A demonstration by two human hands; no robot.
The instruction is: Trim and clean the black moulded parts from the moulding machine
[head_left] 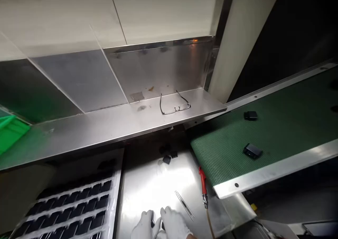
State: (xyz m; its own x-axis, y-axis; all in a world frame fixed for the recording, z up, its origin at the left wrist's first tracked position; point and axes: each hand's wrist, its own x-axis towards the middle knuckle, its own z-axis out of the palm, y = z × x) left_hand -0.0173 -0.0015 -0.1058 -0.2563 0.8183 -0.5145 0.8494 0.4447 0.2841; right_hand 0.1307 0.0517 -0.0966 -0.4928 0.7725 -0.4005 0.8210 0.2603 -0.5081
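Note:
At the bottom edge of the head view, my left hand (142,226) and my right hand (174,223), both in white gloves, are close together with fingers bent. Dark bits of a small black part (152,222) show between the fingers; the gloves hide most of it. Metal tweezers (184,205) lie on the steel worktop (139,186) just right of my right hand. Further right is a red air gun (202,181) on a hose. To the left stands a white tray (117,182) with rows of black parts (84,225).
A green conveyor belt (219,151) on the right carries two black devices, one nearer (252,151) and one farther (250,115). Several small black pieces (166,159) lie toward the worktop's back. Eyeglasses (175,109) rest on the steel shelf (105,130); a green bin (13,131) is at its left end.

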